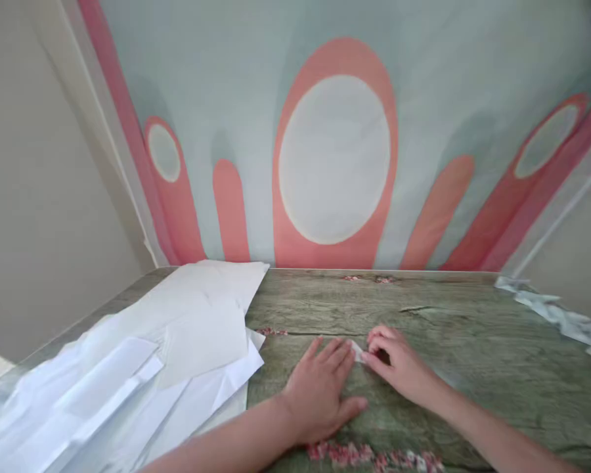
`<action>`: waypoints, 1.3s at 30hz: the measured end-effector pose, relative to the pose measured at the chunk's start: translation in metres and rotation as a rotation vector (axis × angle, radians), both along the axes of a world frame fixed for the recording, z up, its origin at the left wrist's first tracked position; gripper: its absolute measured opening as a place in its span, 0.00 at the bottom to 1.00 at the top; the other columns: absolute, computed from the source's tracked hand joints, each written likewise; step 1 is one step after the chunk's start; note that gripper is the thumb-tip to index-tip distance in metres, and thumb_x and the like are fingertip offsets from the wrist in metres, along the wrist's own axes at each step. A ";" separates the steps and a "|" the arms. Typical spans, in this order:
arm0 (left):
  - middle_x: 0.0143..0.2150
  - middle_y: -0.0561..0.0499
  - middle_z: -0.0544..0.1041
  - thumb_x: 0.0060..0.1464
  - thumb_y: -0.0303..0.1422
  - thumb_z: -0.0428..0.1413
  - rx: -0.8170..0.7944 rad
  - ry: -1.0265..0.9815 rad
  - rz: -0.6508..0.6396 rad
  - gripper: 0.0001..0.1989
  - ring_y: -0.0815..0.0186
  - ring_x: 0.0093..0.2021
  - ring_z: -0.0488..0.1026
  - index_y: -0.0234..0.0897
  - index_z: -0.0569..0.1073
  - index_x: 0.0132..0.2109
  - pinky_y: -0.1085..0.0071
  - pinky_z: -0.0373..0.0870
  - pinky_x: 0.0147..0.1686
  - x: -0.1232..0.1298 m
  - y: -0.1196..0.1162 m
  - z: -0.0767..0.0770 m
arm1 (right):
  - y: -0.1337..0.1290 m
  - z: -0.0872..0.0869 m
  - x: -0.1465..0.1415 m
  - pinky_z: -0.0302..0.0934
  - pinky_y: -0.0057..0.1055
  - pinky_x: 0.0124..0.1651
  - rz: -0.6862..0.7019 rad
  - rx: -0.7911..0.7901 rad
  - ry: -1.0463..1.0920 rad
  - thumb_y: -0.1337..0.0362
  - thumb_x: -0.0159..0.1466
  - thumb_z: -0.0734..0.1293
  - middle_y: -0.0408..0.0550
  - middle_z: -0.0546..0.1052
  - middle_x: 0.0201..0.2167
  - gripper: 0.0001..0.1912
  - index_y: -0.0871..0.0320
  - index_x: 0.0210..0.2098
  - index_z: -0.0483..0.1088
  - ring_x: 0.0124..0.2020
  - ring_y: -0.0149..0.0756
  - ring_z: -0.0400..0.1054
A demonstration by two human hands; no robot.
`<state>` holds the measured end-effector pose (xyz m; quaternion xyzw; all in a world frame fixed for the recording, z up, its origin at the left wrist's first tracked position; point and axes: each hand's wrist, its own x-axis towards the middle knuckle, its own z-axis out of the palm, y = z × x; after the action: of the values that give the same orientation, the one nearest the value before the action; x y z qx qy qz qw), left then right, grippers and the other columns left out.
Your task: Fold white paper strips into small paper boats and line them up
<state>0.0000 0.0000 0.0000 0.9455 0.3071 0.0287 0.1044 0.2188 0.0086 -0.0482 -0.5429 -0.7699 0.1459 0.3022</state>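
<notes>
A small white piece of paper [358,352] lies on the wood-patterned table [315,302], between my two hands. My left hand [322,391] rests flat on the table with its fingers spread, its fingertips at the paper's left side and partly over it. From the right, my right hand [394,361] pinches the paper's edge between thumb and index finger, the other fingers curled. How much paper lies under the left fingers is hidden.
Loose and folded white paper sheets [207,338] cover the table's left side. Small folded white paper pieces [561,316] line the right edge. Behind the table stands a backdrop [241,98] with pink shapes and white ovals.
</notes>
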 end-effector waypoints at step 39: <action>0.64 0.48 0.56 0.57 0.56 0.34 0.168 -0.014 0.040 0.35 0.55 0.64 0.45 0.37 0.54 0.63 0.56 0.39 0.61 0.005 0.004 -0.009 | -0.026 0.007 -0.019 0.54 0.39 0.49 0.096 0.397 -0.372 0.71 0.61 0.62 0.50 0.71 0.44 0.12 0.58 0.43 0.70 0.47 0.42 0.60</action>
<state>0.0045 0.0035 -0.0092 0.9443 0.3218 0.0630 0.0261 0.2001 -0.0170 -0.0409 -0.4533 -0.8505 -0.0961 0.2489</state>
